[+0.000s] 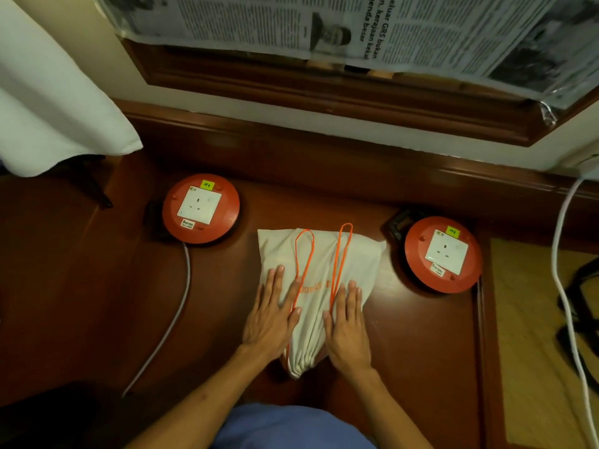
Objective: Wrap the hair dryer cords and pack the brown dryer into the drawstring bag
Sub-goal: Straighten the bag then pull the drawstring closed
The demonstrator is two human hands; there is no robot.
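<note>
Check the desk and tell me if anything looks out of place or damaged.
Nothing stands out. The drawstring bag lies cinched on the desk, orange cords laid on top, left hand and right hand pressing flat on it. Both red cable reels look intact.

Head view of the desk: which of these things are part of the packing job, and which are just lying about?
Part of the job:
- white drawstring bag, neck cinched
- its orange cords, laid over the bag
- left hand and right hand, flat on it

Lying about:
- left red extension reel
- right red extension reel
- newspaper
- white cloth
</note>
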